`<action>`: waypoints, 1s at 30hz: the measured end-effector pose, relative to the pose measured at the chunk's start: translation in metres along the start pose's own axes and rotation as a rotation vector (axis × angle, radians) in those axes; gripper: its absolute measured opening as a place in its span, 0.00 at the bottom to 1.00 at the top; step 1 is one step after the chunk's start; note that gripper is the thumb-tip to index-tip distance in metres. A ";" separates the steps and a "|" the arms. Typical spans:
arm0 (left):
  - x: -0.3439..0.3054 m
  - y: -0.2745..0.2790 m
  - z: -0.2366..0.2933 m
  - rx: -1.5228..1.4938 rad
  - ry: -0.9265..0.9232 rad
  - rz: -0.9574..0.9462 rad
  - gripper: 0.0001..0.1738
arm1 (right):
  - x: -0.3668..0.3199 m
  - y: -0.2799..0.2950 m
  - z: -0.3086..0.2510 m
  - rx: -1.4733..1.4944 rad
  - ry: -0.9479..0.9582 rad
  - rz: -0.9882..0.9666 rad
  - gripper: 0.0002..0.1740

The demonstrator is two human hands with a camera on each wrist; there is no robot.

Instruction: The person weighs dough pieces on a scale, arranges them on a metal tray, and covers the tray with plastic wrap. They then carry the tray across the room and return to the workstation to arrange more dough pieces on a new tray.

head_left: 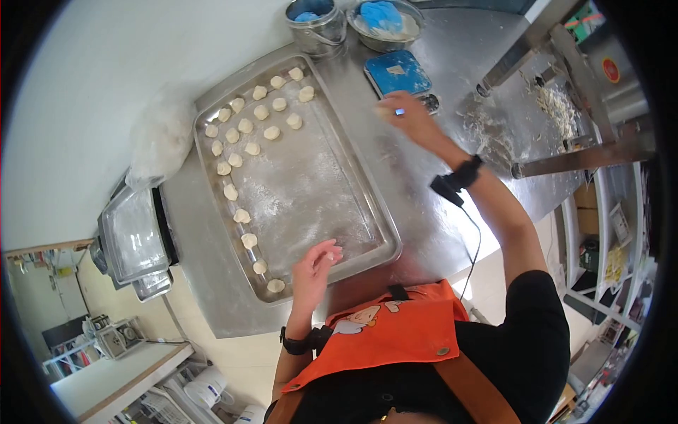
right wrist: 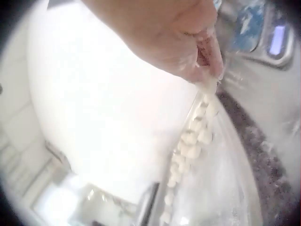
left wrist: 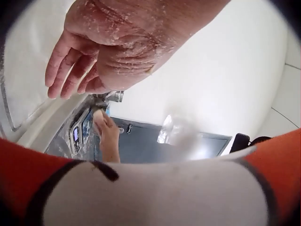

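Note:
My right hand (head_left: 417,124) is up beside the scale, past the tray's right rim. Its thumb and fingers pinch a small pale dough piece (left wrist: 98,114), which also shows at the fingertips in the right wrist view. My left hand (head_left: 313,275) hovers at the tray's near edge, fingers loosely bent, with flour on the palm in the left wrist view. The large metal tray (head_left: 392,244) bears several dough pieces (head_left: 272,132), in rows at the far end and in a line down the left side. Flour dusts its bare middle.
A blue digital scale (head_left: 399,73) sits right of the tray. Behind it stand a metal bucket (head_left: 318,32) and a bowl (head_left: 385,42) with blue cloth-like material in it. A plastic bag (head_left: 162,134) lies left. Metal legs (head_left: 586,157) stand on the table's right.

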State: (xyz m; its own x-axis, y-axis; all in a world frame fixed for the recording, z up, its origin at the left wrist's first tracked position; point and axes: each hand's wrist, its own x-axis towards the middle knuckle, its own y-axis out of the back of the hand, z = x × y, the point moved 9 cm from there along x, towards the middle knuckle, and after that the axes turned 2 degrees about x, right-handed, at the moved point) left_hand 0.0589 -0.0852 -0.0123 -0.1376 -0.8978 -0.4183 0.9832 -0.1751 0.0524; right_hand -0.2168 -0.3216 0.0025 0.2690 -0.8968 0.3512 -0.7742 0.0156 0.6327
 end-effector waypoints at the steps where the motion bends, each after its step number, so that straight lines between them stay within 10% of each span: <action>1: -0.001 0.002 -0.002 -0.009 -0.003 0.003 0.16 | 0.021 -0.031 -0.023 -0.148 -0.006 -0.107 0.15; 7: 0.001 0.034 0.008 0.079 -0.066 0.072 0.15 | 0.107 -0.196 -0.016 -0.897 0.061 -0.430 0.11; 10: 0.003 0.048 0.002 0.059 -0.061 0.108 0.15 | 0.107 -0.206 -0.021 -0.814 0.107 -0.501 0.11; 18: 0.011 0.037 -0.006 0.063 0.035 0.044 0.15 | -0.074 -0.040 -0.042 -0.242 -0.314 -0.083 0.19; 23: 0.021 -0.005 0.011 0.170 0.029 -0.038 0.14 | -0.226 -0.055 -0.027 -0.294 0.086 -0.564 0.30; 30: 0.021 -0.070 0.031 0.300 0.015 -0.151 0.14 | -0.160 0.092 0.114 -0.838 -0.462 0.003 0.30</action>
State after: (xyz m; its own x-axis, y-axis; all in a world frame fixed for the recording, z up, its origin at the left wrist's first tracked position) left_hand -0.0165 -0.1043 0.0029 -0.2748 -0.8471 -0.4548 0.8725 -0.4185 0.2523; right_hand -0.3968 -0.2271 -0.0743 -0.1236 -0.9794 0.1599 -0.0646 0.1687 0.9836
